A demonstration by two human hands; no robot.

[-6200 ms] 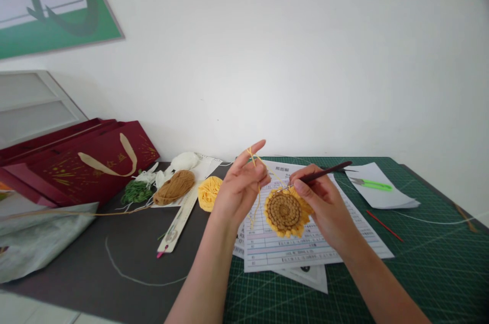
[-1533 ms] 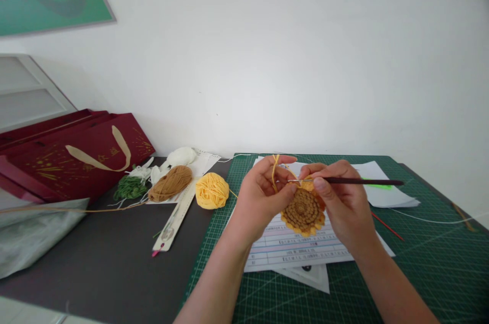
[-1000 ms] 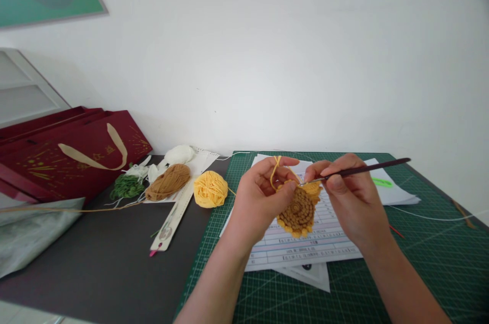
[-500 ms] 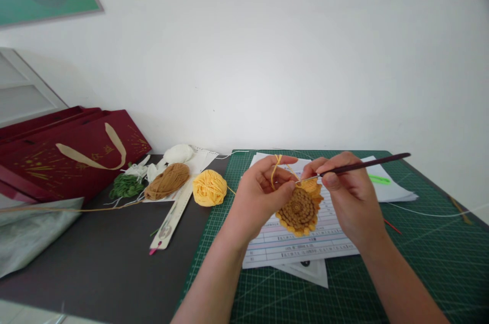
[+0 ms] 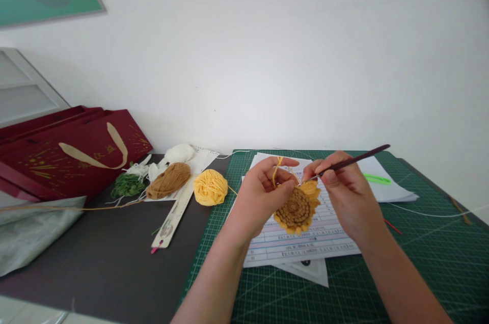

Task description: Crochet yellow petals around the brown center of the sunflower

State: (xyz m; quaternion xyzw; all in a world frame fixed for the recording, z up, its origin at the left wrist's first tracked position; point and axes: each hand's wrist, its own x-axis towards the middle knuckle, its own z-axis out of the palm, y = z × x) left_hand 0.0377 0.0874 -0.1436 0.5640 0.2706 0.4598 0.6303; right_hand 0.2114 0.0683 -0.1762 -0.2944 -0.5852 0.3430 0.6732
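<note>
My left hand (image 5: 263,193) pinches the upper edge of a round crocheted sunflower piece (image 5: 296,208), brown in the middle with yellow petals, and yellow yarn loops over its forefinger. My right hand (image 5: 349,192) grips a dark crochet hook (image 5: 353,158), its metal tip at the piece's top edge. Both hands hover over printed paper sheets (image 5: 305,245) on a green cutting mat (image 5: 420,263). A strand runs from the piece to a yellow yarn ball (image 5: 210,187) at the mat's left edge.
Brown yarn (image 5: 168,180), green yarn (image 5: 128,185), white yarn (image 5: 179,153) and a ruler (image 5: 173,217) lie on the dark table to the left. A dark red gift bag (image 5: 72,153) lies at far left. Green snips (image 5: 376,179) rest on paper at right, near a thin red stick (image 5: 392,226).
The hook's handle has tilted up and down while its tip stayed at the piece's top edge. The piece has turned slightly in my left hand. Earlier, my left forefinger stood raised higher.
</note>
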